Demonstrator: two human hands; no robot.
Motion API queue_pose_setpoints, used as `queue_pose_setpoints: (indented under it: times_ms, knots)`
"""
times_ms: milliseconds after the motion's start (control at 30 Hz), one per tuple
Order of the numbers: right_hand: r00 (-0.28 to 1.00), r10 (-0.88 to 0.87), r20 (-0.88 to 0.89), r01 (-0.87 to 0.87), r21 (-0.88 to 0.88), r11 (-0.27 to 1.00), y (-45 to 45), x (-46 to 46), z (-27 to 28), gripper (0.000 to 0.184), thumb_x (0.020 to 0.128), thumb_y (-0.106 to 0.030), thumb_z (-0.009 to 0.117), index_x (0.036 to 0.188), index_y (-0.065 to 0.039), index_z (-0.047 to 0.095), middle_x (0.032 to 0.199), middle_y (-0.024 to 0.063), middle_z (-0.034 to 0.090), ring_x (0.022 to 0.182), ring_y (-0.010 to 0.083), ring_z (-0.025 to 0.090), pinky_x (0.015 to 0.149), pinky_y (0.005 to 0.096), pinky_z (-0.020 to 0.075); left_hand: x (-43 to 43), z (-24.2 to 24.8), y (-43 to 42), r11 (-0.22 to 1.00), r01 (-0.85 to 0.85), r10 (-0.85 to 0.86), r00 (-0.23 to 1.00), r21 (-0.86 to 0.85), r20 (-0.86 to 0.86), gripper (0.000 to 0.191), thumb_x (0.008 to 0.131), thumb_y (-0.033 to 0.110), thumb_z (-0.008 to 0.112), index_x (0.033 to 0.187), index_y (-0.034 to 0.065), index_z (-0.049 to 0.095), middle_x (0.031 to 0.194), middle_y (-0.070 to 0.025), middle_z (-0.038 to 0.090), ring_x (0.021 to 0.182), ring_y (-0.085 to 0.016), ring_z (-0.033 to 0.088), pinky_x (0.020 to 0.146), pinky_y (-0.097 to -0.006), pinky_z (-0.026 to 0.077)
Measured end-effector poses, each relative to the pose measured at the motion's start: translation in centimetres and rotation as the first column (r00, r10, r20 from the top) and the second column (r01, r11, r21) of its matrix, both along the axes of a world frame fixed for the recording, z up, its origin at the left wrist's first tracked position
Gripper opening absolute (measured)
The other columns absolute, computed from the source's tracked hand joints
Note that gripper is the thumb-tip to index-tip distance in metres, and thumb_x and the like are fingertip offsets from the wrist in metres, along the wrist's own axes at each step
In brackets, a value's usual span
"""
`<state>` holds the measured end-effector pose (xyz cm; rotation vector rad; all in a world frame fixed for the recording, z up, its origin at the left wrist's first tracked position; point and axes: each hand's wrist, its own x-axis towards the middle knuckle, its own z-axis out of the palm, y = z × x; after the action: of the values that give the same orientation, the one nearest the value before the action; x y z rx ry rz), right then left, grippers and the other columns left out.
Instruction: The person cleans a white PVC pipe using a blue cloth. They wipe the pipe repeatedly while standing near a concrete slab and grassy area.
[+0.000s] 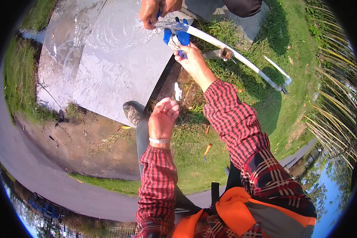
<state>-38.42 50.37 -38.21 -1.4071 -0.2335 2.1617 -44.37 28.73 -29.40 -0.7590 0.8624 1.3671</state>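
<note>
My right hand (189, 58) is closed on a blue-and-white work glove (175, 41), with the blue coated fingers pointing away from me. Just beyond it, water (172, 26) pours from the mouth of a white plastic pipe (217, 41) and splashes on the concrete slab (113, 80). Lower down, my left hand (163, 116) is turned palm up, fingers curled in, and I see nothing in it. A pale band circles that wrist. Another person's wet hands (157, 10) are at the top edge, around something blue in the stream.
A rusty square metal tube (217, 54) lies under the pipe. An orange-handled hooked blade (207, 151) rests on the grass. My camouflage boot (133, 113) is at the slab's edge, near a small white object (178, 91). Bamboo-like stems (336, 113) border the right side.
</note>
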Motion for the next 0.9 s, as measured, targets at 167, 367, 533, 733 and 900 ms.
queue_pose_setpoints:
  times_ms: [167,367,533,733,900]
  knots:
    - [0.983,-0.078,-0.168,0.084,0.031,0.996,2.8,-2.7,-1.8,0.026,0.085,-0.002,0.047,0.111,-0.005,0.047,0.096,0.0147,0.053,0.073,0.0237,0.051,0.057,0.0308,0.0397,-0.2,-0.4,-0.6,0.992,-0.029,0.028,1.000,0.121,0.015,0.035,0.086,0.025,0.053,0.112,0.0012,0.054,0.101,-0.0131,0.063,0.090,-0.025,0.061,0.081,-0.0372,0.049]
    - [0.892,-0.392,-0.224,0.345,-0.221,0.912,2.3,-4.0,-1.0,0.022,0.087,-0.003,0.045,0.108,-0.001,0.048,0.098,0.0149,0.053,0.076,0.0239,0.051,0.060,0.0301,0.0377,-0.3,-0.1,-0.5,0.994,-0.036,0.036,0.999,0.104,0.009,0.033,0.087,0.025,0.052,0.110,0.0010,0.054,0.097,-0.0123,0.063,0.088,-0.024,0.060,0.080,-0.0370,0.049]
    - [0.914,-0.300,-0.273,0.276,-0.122,0.953,1.3,-4.3,1.1,0.021,0.088,-0.002,0.044,0.109,-0.001,0.048,0.096,0.0149,0.053,0.075,0.0232,0.051,0.060,0.0314,0.0395,-0.4,0.1,-0.5,0.993,-0.038,0.038,0.999,0.114,0.003,0.029,0.088,0.023,0.050,0.108,0.0014,0.055,0.096,-0.0121,0.063,0.086,-0.024,0.060,0.080,-0.0367,0.049]
    - [0.989,0.017,0.144,-0.054,0.259,0.964,1.4,-3.9,3.5,0.022,0.088,-0.004,0.046,0.108,-0.005,0.054,0.093,0.0115,0.060,0.068,0.0203,0.057,0.055,0.0303,0.0454,-0.3,0.2,-0.3,0.995,-0.025,0.025,1.000,0.100,0.004,0.027,0.089,0.021,0.050,0.106,0.0020,0.055,0.095,-0.0118,0.063,0.086,-0.023,0.061,0.079,-0.0358,0.050]
    - [0.847,0.134,0.514,-0.357,0.364,0.860,2.9,-4.1,3.5,0.023,0.088,-0.004,0.046,0.109,-0.005,0.055,0.095,0.0079,0.064,0.059,0.0134,0.061,0.043,0.0213,0.0460,-0.5,0.6,0.1,0.996,0.019,-0.016,0.999,0.086,-0.029,0.031,0.089,0.023,0.051,0.113,0.0023,0.053,0.100,-0.0121,0.062,0.089,-0.023,0.061,0.079,-0.0353,0.049]
